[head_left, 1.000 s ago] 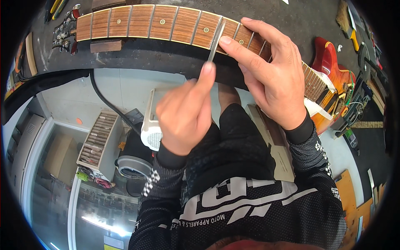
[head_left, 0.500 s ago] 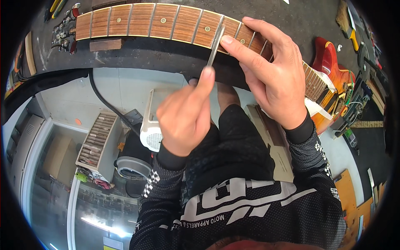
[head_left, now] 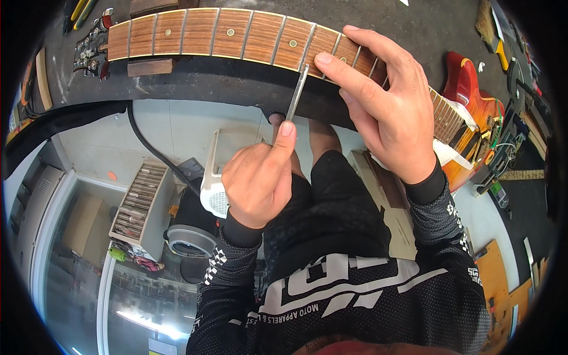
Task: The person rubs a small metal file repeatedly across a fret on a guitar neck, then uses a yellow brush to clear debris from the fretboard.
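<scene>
A guitar neck (head_left: 201, 32) with a brown fretboard, metal frets and round dot inlays lies across the bench. A slim metal file (head_left: 297, 94) sits in my left hand (head_left: 260, 177), which is closed round its lower end with a finger stretched along it. The file's tip meets the near edge of the fretboard by a fret. My right hand (head_left: 393, 100) grips the neck further right, two fingers across the fretboard and the thumb at its near side. The headstock with its tuners (head_left: 90, 53) points left; the glossy red-orange guitar body (head_left: 467, 89) is at right.
Wooden blocks (head_left: 150, 67) lie under and beside the neck on the dark bench (head_left: 65, 89). A brush (head_left: 488, 26) with a yellow handle is at the far right. Below the bench stand a white plastic chair (head_left: 212, 189) and a rack of slim pieces (head_left: 137, 204).
My left hand has drawn the file back toward me, so its tip has slid from the middle of the fretboard to the near edge. My right hand stays on the neck.
</scene>
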The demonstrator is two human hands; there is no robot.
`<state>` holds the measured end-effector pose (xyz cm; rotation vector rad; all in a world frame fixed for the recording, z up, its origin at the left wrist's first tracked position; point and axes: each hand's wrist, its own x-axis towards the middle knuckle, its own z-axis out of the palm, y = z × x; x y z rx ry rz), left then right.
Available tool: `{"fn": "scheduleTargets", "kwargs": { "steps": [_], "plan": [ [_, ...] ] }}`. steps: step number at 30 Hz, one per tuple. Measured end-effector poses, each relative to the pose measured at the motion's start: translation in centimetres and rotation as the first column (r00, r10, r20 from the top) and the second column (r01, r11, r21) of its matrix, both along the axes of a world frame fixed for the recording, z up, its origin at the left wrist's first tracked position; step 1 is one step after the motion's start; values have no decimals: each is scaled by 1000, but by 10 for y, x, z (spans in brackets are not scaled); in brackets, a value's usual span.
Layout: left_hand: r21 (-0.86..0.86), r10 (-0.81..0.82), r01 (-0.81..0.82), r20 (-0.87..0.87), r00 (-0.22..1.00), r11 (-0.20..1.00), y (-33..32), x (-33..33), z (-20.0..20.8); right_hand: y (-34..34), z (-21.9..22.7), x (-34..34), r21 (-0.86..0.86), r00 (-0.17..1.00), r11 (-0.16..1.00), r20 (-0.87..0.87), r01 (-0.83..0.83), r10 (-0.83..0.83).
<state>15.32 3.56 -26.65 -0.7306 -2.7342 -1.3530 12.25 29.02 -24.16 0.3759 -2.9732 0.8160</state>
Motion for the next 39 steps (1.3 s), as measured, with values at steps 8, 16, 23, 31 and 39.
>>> {"fn": "scheduleTargets", "kwargs": {
  "steps": [8,16,23,31,39],
  "plan": [
    [80,40,-35,-57,998,996,29,-36,-10,-2,-3,-1,22,999,1000,-32,-7,8],
    [99,63,-59,-30,998,993,34,-41,-6,-4,-2,-2,21,999,1000,-33,-1,2],
    [62,50,-51,8,999,997,17,-16,-7,-2,-2,0,29,1000,1000,-25,0,0],
    [90,55,-57,32,998,994,22,-16,-9,-1,0,2,47,1000,999,-14,8,-7],
    [89,40,-38,-12,999,995,19,-21,-10,-4,0,-2,26,1000,1000,-2,5,-5]
  ]
}}
